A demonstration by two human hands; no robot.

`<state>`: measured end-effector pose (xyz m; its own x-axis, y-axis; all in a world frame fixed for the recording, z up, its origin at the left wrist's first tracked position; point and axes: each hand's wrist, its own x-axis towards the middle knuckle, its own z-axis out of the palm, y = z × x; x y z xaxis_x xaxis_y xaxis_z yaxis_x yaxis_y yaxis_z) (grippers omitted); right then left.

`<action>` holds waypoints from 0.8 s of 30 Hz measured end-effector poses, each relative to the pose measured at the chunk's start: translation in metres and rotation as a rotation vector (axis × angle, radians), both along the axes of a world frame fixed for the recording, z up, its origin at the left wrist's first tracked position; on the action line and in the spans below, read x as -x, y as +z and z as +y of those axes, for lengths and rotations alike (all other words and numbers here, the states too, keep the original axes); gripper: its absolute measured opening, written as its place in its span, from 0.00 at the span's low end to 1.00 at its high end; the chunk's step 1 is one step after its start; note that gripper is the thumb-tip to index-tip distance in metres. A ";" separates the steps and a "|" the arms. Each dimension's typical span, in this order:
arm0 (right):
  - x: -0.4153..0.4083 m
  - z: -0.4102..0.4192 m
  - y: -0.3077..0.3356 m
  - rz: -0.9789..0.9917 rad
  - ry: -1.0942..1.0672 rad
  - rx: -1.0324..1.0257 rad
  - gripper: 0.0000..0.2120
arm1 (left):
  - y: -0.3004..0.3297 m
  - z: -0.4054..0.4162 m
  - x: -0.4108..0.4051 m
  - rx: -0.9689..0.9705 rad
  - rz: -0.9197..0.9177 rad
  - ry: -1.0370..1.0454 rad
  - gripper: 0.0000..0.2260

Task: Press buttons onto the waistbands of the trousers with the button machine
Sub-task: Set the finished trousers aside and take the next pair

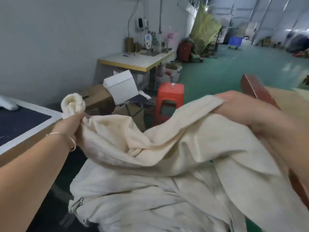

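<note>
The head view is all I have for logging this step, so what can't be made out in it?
- Button machine: nowhere in the head view.
- Waistband of the held trousers: lost in folds.
- Right hand: motion-blurred, its fingertips tucked behind cloth.
- Pile of trousers: cut off by the bottom edge.

Lighting: we record dim, flat, cool indoor light; the far right of the hall is brightest, with pale sheen on the green floor. Shadows: soft, darkest beneath the near cloth heap. Blur: we note heavy motion smear on the right hand and far right background. Distortion: wide-angle bending of the left wall and edges.
</note>
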<state>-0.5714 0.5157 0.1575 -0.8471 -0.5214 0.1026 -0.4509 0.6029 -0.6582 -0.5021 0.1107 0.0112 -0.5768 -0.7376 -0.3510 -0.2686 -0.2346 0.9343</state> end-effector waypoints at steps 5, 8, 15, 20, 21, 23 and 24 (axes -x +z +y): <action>0.012 0.006 -0.037 -0.023 -0.083 0.252 0.08 | -0.034 -0.014 -0.020 -0.033 0.005 0.263 0.28; 0.022 0.013 -0.044 0.240 -0.118 0.375 0.11 | -0.024 -0.022 -0.026 0.040 0.003 0.287 0.25; 0.030 0.011 -0.106 -0.068 0.146 -1.037 0.33 | -0.017 0.012 -0.044 -0.005 -0.485 -0.175 0.31; 0.032 -0.010 -0.127 0.000 0.175 -0.702 0.68 | -0.015 0.042 -0.029 0.717 -0.572 -0.831 0.50; 0.028 -0.020 -0.133 0.037 0.221 -0.681 0.64 | -0.015 0.053 -0.027 0.752 -0.529 -0.992 0.52; 0.026 -0.035 -0.143 0.172 0.308 -0.708 0.50 | -0.025 0.075 -0.022 0.897 -0.471 -1.189 0.51; 0.030 -0.039 -0.142 0.235 0.342 -0.675 0.42 | -0.032 0.083 -0.020 1.017 -0.459 -1.185 0.48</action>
